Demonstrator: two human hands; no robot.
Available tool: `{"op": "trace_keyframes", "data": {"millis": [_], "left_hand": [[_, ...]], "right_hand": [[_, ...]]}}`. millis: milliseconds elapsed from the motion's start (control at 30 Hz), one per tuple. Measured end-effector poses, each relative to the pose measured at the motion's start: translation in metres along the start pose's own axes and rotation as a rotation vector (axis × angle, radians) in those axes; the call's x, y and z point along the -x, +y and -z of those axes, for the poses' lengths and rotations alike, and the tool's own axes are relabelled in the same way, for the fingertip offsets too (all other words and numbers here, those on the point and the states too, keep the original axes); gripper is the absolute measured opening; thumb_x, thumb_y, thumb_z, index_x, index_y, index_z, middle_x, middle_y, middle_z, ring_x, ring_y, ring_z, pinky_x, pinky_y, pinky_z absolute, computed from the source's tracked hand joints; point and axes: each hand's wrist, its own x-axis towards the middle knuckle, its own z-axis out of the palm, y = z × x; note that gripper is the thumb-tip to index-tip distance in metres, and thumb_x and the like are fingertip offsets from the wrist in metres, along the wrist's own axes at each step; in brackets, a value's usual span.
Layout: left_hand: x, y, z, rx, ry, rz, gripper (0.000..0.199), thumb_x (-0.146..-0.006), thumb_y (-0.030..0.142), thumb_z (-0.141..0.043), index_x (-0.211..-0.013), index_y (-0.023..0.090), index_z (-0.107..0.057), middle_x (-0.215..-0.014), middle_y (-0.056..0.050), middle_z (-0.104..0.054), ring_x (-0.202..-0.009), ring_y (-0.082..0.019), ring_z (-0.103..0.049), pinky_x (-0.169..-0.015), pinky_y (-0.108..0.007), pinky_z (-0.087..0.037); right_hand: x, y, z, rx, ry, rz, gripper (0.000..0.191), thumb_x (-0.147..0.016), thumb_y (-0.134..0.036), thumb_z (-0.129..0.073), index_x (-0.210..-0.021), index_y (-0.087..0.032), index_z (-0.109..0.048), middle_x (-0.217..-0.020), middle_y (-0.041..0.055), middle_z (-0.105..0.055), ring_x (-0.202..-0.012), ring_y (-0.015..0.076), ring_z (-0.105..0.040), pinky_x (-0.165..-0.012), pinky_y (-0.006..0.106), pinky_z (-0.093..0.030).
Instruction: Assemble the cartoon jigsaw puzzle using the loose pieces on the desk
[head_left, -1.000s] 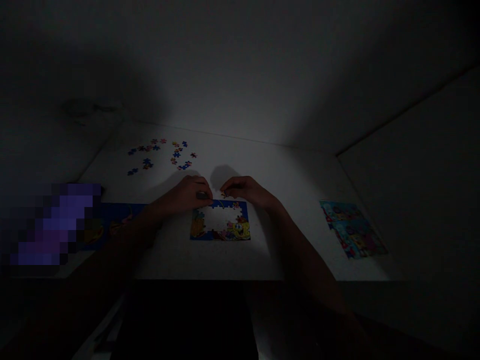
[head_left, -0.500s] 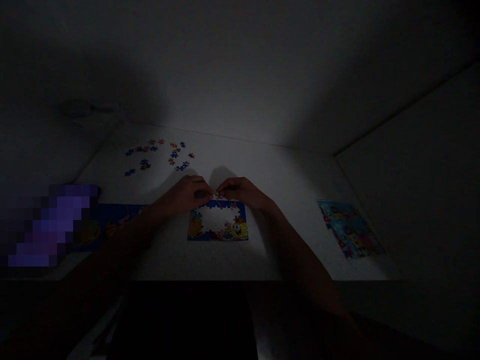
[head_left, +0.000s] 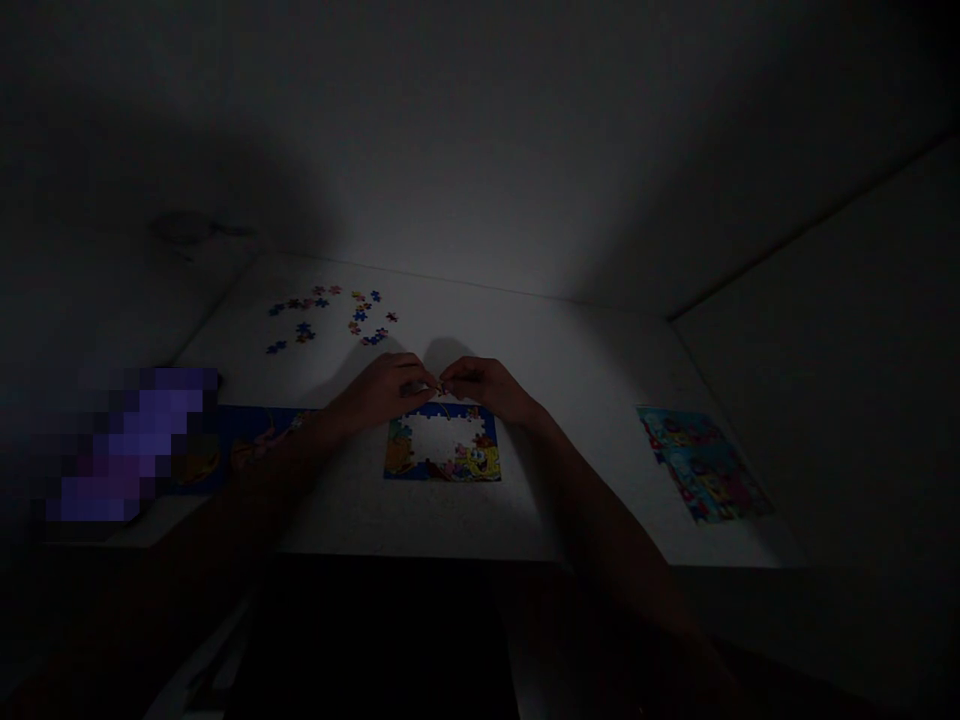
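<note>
A jigsaw puzzle (head_left: 484,462) with its border joined and a bare middle lies on the white table in front of me. Just beyond its top edge, my left hand (head_left: 397,387) and my right hand (head_left: 484,388) meet at the fingertips. Both hands are closed in a pinch on a small puzzle piece (head_left: 441,388), mostly covered by the fingers. Loose puzzle pieces (head_left: 360,315) lie scattered at the back left of the table.
A blue picture sheet (head_left: 255,445) lies at the left, partly under my left forearm. Beside it is a blurred purple object (head_left: 135,445). Another colourful picture or puzzle (head_left: 705,465) lies at the right. The table's front edge (head_left: 420,556) runs close to me.
The view has shifted slightly, so the things at the left appear further right. Both hands remain together beyond the puzzle, with the fingertips a little closer around the piece.
</note>
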Motion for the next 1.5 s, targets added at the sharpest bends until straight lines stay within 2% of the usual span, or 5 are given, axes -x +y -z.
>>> {"op": "trace_keyframes", "data": {"millis": [400,700,967,1300,1500], "left_hand": [[-0.001,0.003,-0.001,-0.079,0.007,0.013,0.008,-0.089,0.026,-0.063,-0.091,0.021,-0.07,-0.091,-0.002,-0.068,-0.087,-0.018,-0.064,-0.083,-0.033,-0.045],[0.0,0.004,0.001,-0.043,-0.008,0.014,0.01,-0.091,0.027,-0.06,-0.093,0.022,-0.069,-0.088,-0.002,-0.067,-0.083,-0.017,-0.062,-0.082,-0.033,-0.046],[-0.001,0.004,0.003,0.025,-0.12,0.022,0.009,-0.088,0.025,-0.064,-0.094,0.024,-0.069,-0.092,-0.002,-0.066,-0.087,-0.017,-0.062,-0.084,-0.034,-0.047],[0.002,0.0,0.0,-0.04,-0.178,0.001,0.013,-0.079,0.022,-0.072,-0.092,0.021,-0.071,-0.101,-0.004,-0.065,-0.096,-0.02,-0.06,-0.092,-0.037,-0.042],[0.001,-0.002,0.0,-0.03,-0.181,0.008,0.006,-0.079,0.021,-0.07,-0.086,0.022,-0.071,-0.098,-0.003,-0.066,-0.093,-0.02,-0.061,-0.091,-0.036,-0.043]], "right_hand": [[-0.002,0.003,-0.002,-0.028,0.031,0.034,0.02,-0.074,-0.031,-0.071,-0.087,-0.015,-0.07,-0.076,0.0017,-0.066,-0.07,0.0131,-0.056,-0.065,0.028,-0.042],[0.001,-0.002,0.003,-0.072,-0.065,-0.004,0.022,-0.074,-0.026,-0.07,-0.093,-0.016,-0.071,-0.084,0.0022,-0.068,-0.075,0.0133,-0.058,-0.071,0.029,-0.045],[0.009,-0.014,0.007,-0.004,-0.124,-0.023,0.024,-0.075,-0.027,-0.069,-0.097,-0.017,-0.071,-0.088,0.0019,-0.07,-0.078,0.0131,-0.06,-0.074,0.028,-0.045],[0.024,-0.033,-0.008,0.237,-0.471,-0.142,0.023,-0.078,-0.02,-0.06,-0.095,-0.019,-0.075,-0.084,0.0006,-0.071,-0.066,0.0104,-0.059,-0.062,0.024,-0.043],[0.025,-0.032,-0.009,0.282,-0.494,-0.127,0.022,-0.074,-0.016,-0.06,-0.09,-0.017,-0.076,-0.08,0.0004,-0.072,-0.07,0.0119,-0.063,-0.065,0.023,-0.044]]}}
